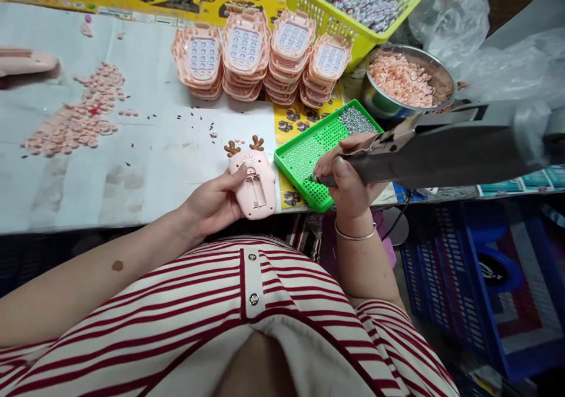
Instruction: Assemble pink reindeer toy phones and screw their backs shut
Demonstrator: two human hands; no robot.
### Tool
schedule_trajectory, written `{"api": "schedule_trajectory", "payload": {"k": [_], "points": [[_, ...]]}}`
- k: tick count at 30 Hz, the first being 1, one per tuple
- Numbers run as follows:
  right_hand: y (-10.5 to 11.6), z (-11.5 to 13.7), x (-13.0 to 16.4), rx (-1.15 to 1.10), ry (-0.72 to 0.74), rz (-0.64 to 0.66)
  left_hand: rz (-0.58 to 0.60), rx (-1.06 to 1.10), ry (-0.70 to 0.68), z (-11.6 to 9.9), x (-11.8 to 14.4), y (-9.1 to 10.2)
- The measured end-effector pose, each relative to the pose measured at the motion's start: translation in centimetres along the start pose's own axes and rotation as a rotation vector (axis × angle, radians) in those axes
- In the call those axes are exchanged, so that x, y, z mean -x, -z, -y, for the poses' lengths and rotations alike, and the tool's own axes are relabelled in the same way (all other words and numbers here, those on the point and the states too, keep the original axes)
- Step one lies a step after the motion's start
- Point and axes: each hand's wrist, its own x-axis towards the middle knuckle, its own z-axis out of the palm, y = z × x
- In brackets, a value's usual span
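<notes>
My left hand (214, 202) holds a pink toy phone shell (255, 182) with brown antlers, back side up, at the table's front edge. My right hand (348, 176) grips a dark electric screwdriver (432, 152); its tip points down at a green perforated tray (304, 152) that holds a heap of small screws (355, 120) in its far corner. The tray lies just right of the toy shell.
Stacks of pink keypad fronts (260, 55) stand behind. A steel bowl (386, 105) of pink buttons and a yellow basket (335, 23) sit at back right. Loose pink buttons (79, 117) lie scattered left. Blue crates (477, 279) stand on the floor right.
</notes>
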Motion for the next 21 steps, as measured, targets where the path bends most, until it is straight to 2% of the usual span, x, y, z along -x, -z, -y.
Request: {"api": "schedule_trajectory", "payload": {"k": [6,11,16,21], "points": [[-0.2,0.2,-0.1,0.002,-0.018,0.016,-0.015,0.023,-0.009,0.0,-0.1,-0.1],[-1.0,2.8,0.1,-0.126,0.079,-0.088,-0.078,0.027,-0.045,0.1,-0.2,-0.6],[-2.5,5.4,0.7,-0.257,0.105,0.054,-0.098,0.044,-0.066,0.3,-0.2,-1.0],[-3.6,4.3,2.0,-0.224,0.05,0.089,-0.066,0.035,-0.078,0.3,-0.2,-1.1]]}}
